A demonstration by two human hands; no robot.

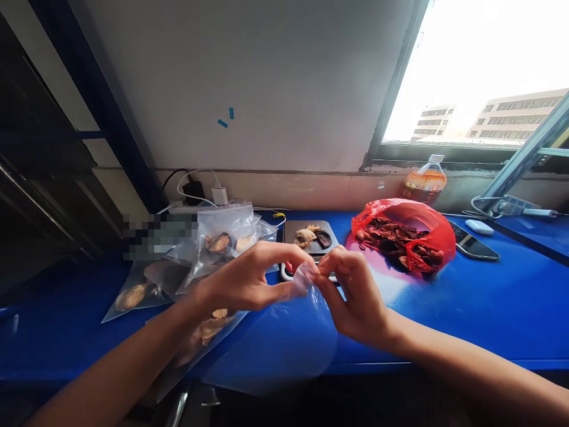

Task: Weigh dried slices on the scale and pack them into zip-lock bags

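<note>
My left hand [260, 274] and my right hand [351, 293] meet in front of me, both pinching the top edge of a clear plastic bag [284, 338]. The bag hangs down over the table's front edge and looks flat, with nothing visible inside. Just behind my fingers is a small kitchen scale [291, 228], its front partly hidden by my hands. Several dried slices [311, 235], pale and dark, lie on its plate. Left of and beneath my left forearm are several zip bags [222, 219] holding dried brown pieces.
On the right, an open red plastic bag [438, 228] holds dark red dried flakes. Beside it lie a phone [475, 244] and a white case [479, 226]. An orange-labelled bottle [424, 181] stands by the wall. Chargers [219, 194] and cables run along the back of the blue table [511, 308].
</note>
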